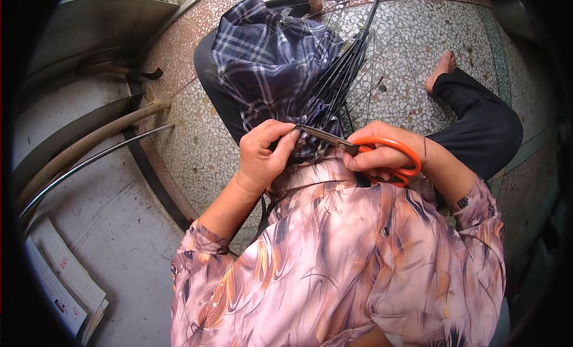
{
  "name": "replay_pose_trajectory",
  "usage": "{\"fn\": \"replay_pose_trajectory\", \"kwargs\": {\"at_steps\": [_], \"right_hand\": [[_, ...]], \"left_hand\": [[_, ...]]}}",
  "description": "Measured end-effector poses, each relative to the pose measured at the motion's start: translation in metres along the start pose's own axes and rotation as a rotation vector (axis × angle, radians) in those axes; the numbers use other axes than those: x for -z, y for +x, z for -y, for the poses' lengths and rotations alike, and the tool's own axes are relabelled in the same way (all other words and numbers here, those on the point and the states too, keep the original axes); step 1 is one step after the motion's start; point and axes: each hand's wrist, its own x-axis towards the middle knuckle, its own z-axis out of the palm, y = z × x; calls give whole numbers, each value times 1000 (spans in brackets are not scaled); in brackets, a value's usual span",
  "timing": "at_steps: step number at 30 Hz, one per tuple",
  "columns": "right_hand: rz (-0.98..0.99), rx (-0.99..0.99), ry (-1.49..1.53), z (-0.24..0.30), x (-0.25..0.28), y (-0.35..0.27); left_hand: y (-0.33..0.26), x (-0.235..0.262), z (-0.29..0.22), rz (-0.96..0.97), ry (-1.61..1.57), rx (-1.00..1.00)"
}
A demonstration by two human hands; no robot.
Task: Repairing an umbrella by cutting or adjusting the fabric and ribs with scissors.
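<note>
My right hand (379,147) is wrapped round the orange handles of a pair of scissors (412,151). The dark blades point left, and their tips reach the fingertips of my left hand (267,147). Thumb and forefinger of that hand are pinched together at the edge of a dark plaid umbrella cloth (268,54); exactly what lies between them is too small to make out. The cloth hangs bunched over my lap and leg. Beside it, the bare metal ribs of the umbrella frame (341,75) run together toward a shaft (371,15) at the top.
I sit with legs spread on a speckled stone floor (412,42), feet bare. At my left is a grey surface (119,251) with papers (65,281) on it. A wooden pole (89,135) and a thin metal rod (107,153) jut out above it.
</note>
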Motion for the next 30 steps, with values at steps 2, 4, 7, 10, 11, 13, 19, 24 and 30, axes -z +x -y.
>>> {"fn": "replay_pose_trajectory", "kwargs": {"at_steps": [2,4,7,10,11,13,19,24,30], "right_hand": [[-6,25,-10,-1,0,1],[12,71,-51,-4,0,3],[15,107,34,-10,-2,8],[-85,85,72,-9,-12,8],[-85,88,72,-12,-13,9],[-181,309,-99,-27,-15,16],[-250,534,-284,-48,-12,12],[-418,734,-457,-54,-17,7],[-398,609,-372,-45,-19,-1]], "left_hand": [[0,0,-1,6,-37,48],[-1,0,-1,11,-42,91],[0,-1,-2,-22,-55,69],[-1,-2,-1,-33,-77,108],[-1,-2,1,-34,-75,106],[-4,-2,5,-39,-259,238],[1,-2,-5,-6,-732,472],[-1,-8,-7,54,-1018,546],[7,-16,-15,23,-964,442]]}}
